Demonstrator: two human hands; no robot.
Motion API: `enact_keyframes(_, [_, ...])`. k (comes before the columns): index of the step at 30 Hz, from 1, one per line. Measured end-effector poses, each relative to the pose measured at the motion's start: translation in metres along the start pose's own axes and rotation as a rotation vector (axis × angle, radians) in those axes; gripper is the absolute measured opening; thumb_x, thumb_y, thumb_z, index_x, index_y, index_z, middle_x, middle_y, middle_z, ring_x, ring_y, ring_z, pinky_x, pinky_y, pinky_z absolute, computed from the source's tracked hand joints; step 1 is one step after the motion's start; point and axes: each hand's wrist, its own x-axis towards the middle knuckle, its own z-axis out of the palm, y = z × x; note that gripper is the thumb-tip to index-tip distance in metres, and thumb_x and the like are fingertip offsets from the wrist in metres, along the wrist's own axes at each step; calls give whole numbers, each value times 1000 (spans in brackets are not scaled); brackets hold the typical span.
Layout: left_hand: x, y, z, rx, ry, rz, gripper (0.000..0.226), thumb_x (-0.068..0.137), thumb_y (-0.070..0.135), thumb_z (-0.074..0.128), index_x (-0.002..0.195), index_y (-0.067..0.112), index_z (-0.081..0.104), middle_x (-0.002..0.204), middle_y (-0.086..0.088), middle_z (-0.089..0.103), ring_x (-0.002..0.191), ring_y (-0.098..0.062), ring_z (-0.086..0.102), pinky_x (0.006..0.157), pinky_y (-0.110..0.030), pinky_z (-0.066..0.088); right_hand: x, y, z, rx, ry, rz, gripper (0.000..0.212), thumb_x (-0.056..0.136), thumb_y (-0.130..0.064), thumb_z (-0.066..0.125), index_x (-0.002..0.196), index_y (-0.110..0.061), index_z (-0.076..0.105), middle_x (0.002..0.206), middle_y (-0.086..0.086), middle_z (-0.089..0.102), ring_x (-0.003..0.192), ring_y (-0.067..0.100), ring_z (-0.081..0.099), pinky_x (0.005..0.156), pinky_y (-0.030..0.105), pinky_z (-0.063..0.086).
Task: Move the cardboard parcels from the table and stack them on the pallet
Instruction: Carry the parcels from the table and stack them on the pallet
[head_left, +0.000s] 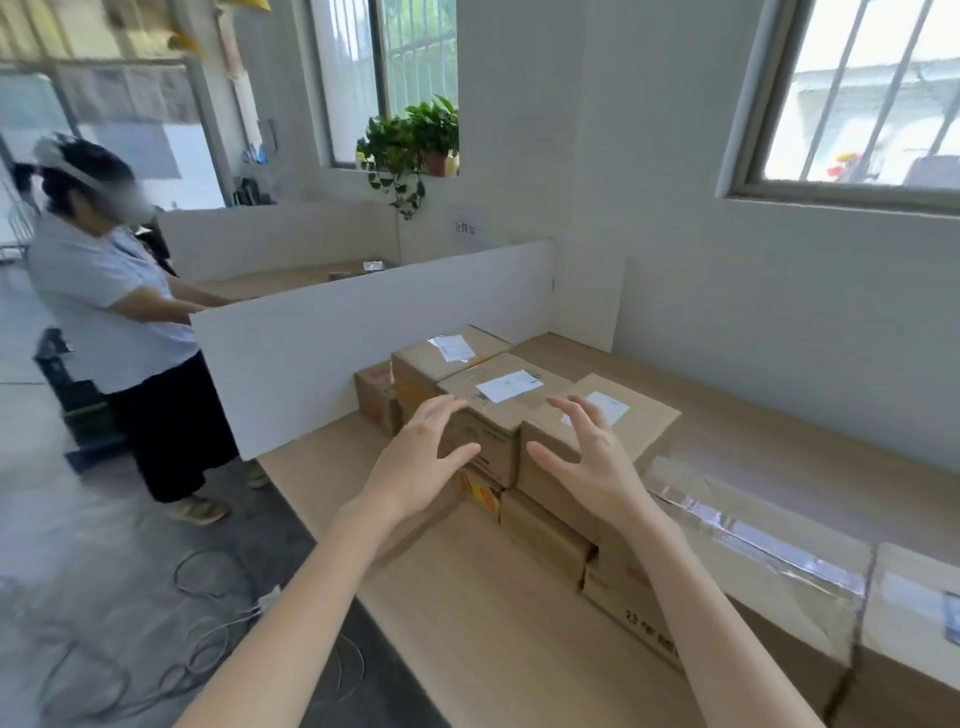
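Note:
Several cardboard parcels stand stacked on a light wooden table (467, 613). A box with a white label (498, 410) sits on top in the middle, and another labelled box (644, 415) is beside it on the right. My left hand (421, 457) hovers in front of the middle box with fingers spread, holding nothing. My right hand (592, 457) hovers in front of the right box, fingers spread too. A long taped parcel (769, 561) lies at the right. No pallet is in view.
A white partition board (363, 338) stands along the table's far left side. Another person (119, 322) stands on the left at the neighbouring table. Cables (208, 639) lie on the grey floor. A potted plant (410, 145) sits on the window sill.

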Motion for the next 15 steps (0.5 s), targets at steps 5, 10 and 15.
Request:
enact_keyframes(5, [36, -60, -22, -18, 25, -53, 58, 91, 41, 59, 143, 27, 39, 152, 12, 29, 132, -11, 41, 108, -39, 38, 60, -23, 47, 0, -37, -27, 63, 88, -51, 59, 144, -33, 36, 154, -9, 23, 136, 15, 34, 104, 35, 36])
enact_keyframes(10, [90, -115, -33, -9, 39, -60, 57, 92, 38, 60, 143, 26, 39, 152, 11, 30, 132, -11, 41, 107, -40, 39, 126, -29, 93, 13, -48, -48, 63, 90, -49, 57, 146, -34, 32, 156, -10, 19, 130, 6, 33, 97, 27, 31])
enact_keyframes(15, [165, -170, -39, 0, -1, -51, 55, 91, 40, 60, 141, 27, 40, 147, 12, 36, 129, -11, 44, 104, -38, 41, 204, -23, 134, 17, -24, -23, 65, 89, -53, 57, 146, -35, 32, 156, -11, 20, 136, 13, 33, 103, 33, 35])
